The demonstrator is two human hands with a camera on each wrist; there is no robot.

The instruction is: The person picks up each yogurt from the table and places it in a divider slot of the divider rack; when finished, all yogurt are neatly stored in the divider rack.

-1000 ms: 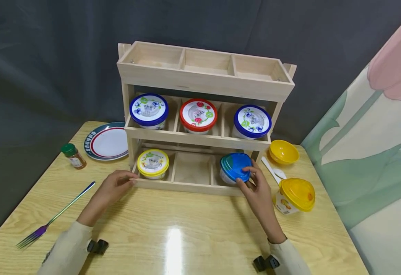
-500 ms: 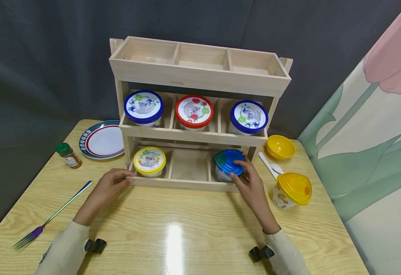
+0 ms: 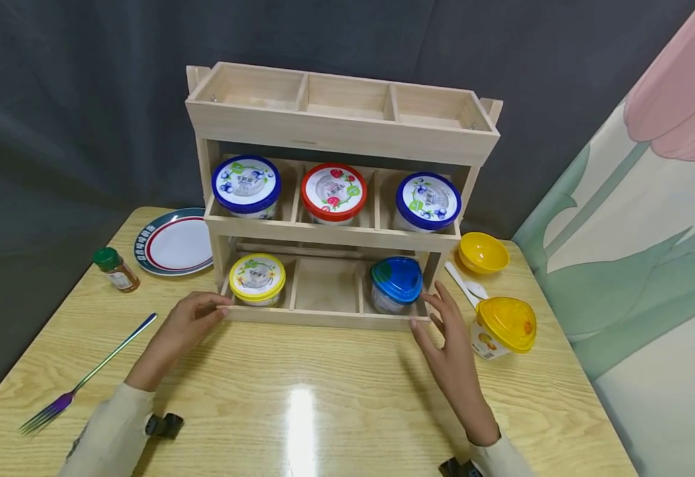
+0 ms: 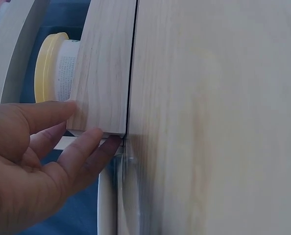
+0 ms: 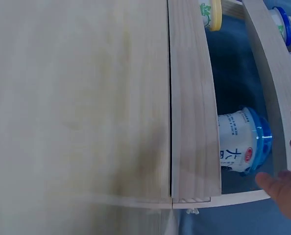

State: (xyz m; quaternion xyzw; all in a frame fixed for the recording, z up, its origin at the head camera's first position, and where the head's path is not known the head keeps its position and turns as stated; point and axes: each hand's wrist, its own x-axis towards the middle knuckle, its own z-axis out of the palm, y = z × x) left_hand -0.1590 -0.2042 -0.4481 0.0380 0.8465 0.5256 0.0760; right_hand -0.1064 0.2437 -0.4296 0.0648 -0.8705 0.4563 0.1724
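Observation:
A three-tier wooden rack (image 3: 323, 320) stands on the table. My left hand (image 3: 183, 334) holds the left front corner of its lowest tier; in the left wrist view its fingers (image 4: 86, 142) bend against that corner. Beside it is a yellow-lidded tub (image 3: 258, 278). A blue-lidded tub (image 3: 396, 283) sits upright in the right compartment of the same tier. My right hand (image 3: 451, 351) is spread just right of that tub, holding nothing, fingertips close to the rack's right front corner. In the right wrist view only part of the right hand (image 5: 285, 188) shows.
The middle tier holds two blue-rimmed tubs (image 3: 246, 185) and a red-rimmed tub (image 3: 333, 193). On the left are a plate (image 3: 178, 244), a green-capped jar (image 3: 116, 269) and a fork (image 3: 87, 377). To the right are a yellow bowl (image 3: 483, 253), white spoons (image 3: 462, 283) and a yellow-lidded cup (image 3: 505, 324).
My right hand has let go of the blue-lidded tub and drawn off to its right. The left hand stays at the rack corner. The head view has shifted slightly.

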